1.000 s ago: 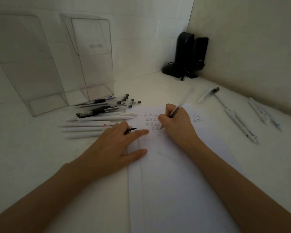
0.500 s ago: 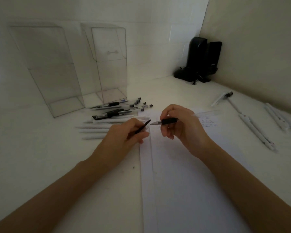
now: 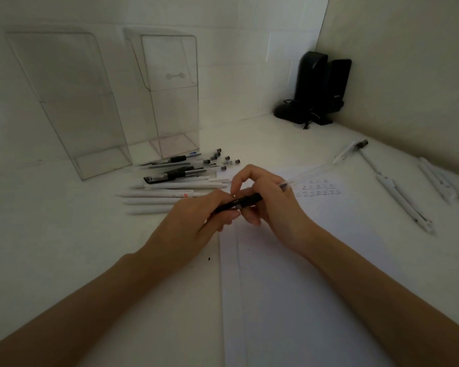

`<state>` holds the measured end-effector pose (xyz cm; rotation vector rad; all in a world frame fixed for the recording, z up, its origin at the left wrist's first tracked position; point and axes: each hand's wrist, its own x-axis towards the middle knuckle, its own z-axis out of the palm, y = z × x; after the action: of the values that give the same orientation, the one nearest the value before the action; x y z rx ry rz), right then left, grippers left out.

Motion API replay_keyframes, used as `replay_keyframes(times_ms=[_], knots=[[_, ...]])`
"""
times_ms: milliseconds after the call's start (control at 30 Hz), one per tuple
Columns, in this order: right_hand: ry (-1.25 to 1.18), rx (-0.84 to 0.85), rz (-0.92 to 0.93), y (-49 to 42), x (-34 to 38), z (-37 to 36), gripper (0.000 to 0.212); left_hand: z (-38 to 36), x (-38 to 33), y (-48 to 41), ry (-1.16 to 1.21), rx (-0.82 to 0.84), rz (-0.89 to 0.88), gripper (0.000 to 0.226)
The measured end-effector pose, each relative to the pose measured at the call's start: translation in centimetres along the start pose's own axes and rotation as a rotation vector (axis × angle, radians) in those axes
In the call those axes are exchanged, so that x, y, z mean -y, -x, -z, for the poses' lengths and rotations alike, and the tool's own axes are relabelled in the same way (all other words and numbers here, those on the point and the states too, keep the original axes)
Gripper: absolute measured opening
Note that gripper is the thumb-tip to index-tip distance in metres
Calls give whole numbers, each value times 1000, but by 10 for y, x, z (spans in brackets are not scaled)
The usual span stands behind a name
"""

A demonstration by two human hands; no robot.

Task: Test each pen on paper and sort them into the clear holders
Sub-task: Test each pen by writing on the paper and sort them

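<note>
The 2 hands meet over the paper (image 3: 302, 287): the right hand (image 3: 272, 207) pinches the clear pen (image 3: 308, 176), the left hand (image 3: 191, 223) pinches a black cap (image 3: 224, 207) at its tip. Fingers hide the join itself.

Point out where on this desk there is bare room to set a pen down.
Bare desk left of the paper, nearer than the white pens. The paper's lower half between the forearms. Desk between the pen pile and the black device. Crowded: before the clear holders, and the right edge with loose pens.
</note>
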<state>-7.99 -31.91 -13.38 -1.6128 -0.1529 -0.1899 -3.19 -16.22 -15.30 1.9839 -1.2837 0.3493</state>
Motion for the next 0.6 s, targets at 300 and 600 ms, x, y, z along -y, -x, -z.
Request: replay_keyframes(times_ms=[300, 600], knots=[[65, -53, -159, -8, 13, 21, 52, 26, 29, -15, -165, -281, 160, 19], [1386, -905, -609, -1, 1, 129, 35, 28, 78, -1, -490, -195, 344, 25]])
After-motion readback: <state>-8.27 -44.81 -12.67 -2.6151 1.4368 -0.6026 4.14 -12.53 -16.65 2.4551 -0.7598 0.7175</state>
